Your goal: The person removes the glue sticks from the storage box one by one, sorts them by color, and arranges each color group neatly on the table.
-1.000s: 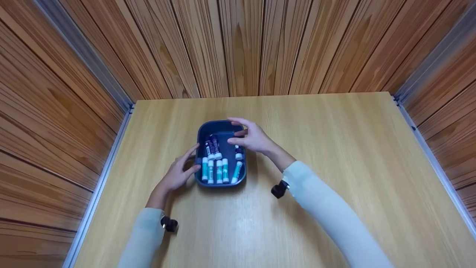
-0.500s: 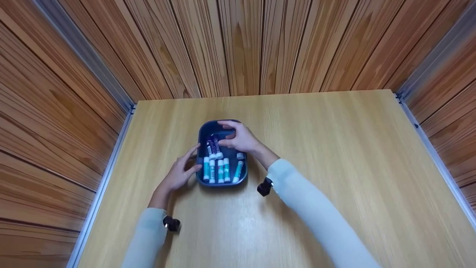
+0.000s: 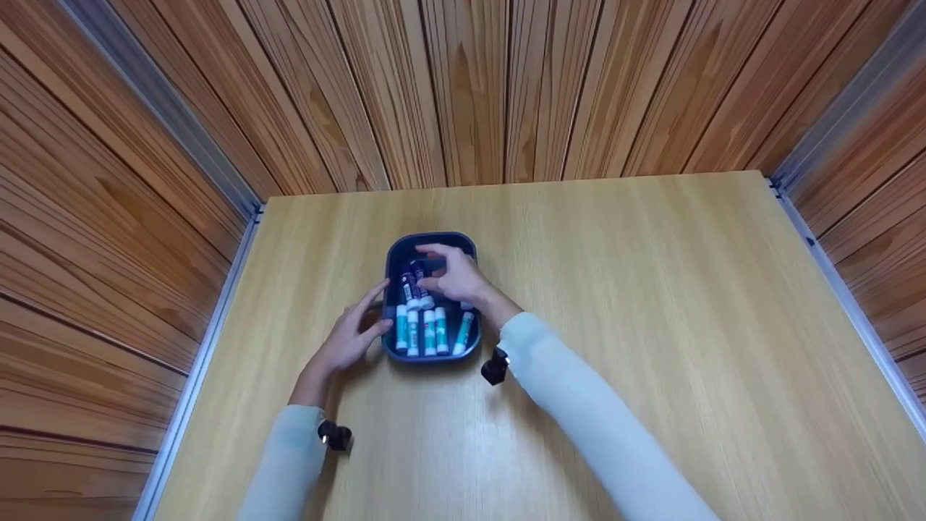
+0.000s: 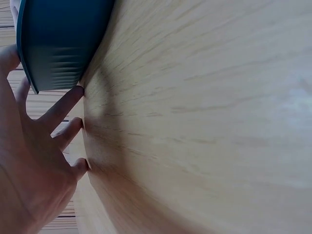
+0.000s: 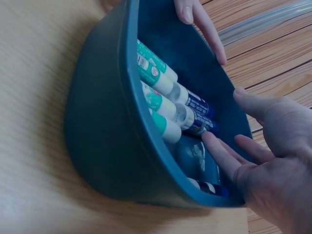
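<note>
A dark blue bin (image 3: 434,361) stands on the table holding several glue sticks. A row of teal and white glue sticks (image 3: 430,333) lies at its near end, with a pair of dark purple ones (image 3: 409,291) behind them. My right hand (image 3: 456,276) reaches into the bin over that pair, thumb and fingers apart. In the right wrist view a fingertip is at the end of a dark glue stick (image 5: 197,122); whether it touches cannot be told. My left hand (image 3: 346,339) rests against the bin's left side, fingers spread, some fingertips (image 4: 80,90) on the table.
Another dark glue stick (image 5: 207,186) lies by the bin's right wall, mostly hidden by my right wrist in the head view. The wooden table (image 3: 622,289) extends right of the bin, with plank walls (image 3: 463,94) around it.
My right hand has moved left and slightly nearer from the bin's right rim, to over the purple glue sticks. My left hand has stayed at the bin's left side.
</note>
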